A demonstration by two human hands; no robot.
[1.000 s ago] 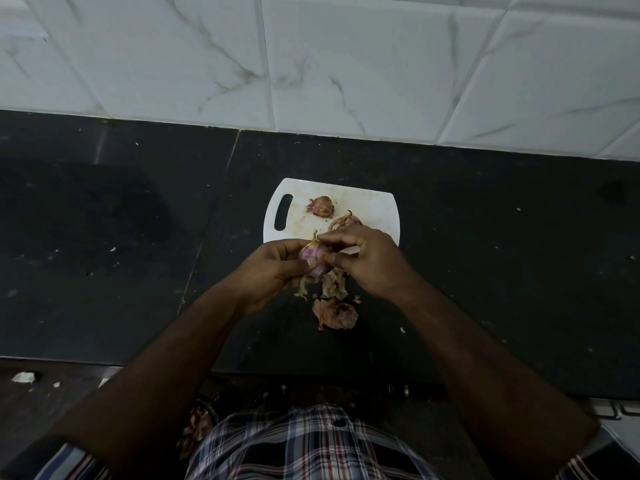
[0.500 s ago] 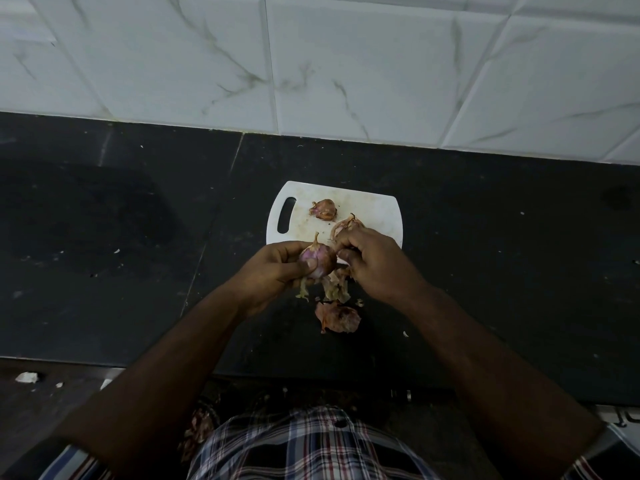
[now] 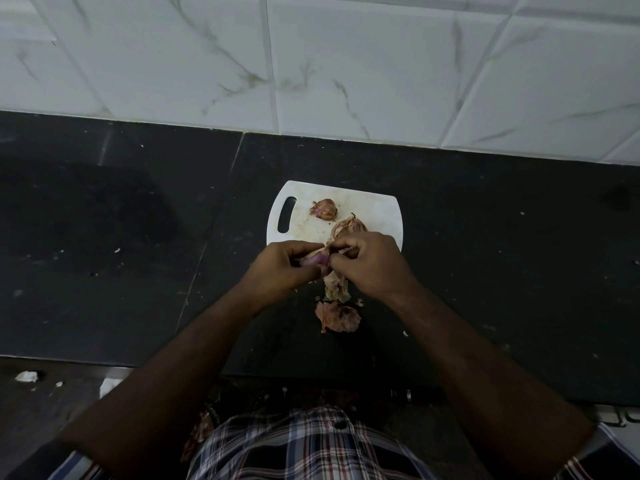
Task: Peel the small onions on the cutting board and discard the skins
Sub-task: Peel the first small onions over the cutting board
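Left hand: fingers curled round one small onion, held just above the near edge of the cutting board. Purple flesh visible between thumb and forefinger.
Right hand: fingertips pinching at the top of same onion, apparently on a flap of loosened skin hanging down below both hands. Exact pinch point hidden by fingers.
Key relation: onion lodged between the two hands, long axis roughly left to right, bulb end in left grip, skin end toward right. Peel pull therefore judged to run rightward and down, away from left hand. Right hand nearer to skin; left acts as anchor.
Two further onions on board: one near handle slot, one just behind right knuckles, touching or nearly so. Both with skin on.
Discarded skin pile on dark counter, near side of board, directly below hands.
Progress judged early: one onion in work, two untouched.
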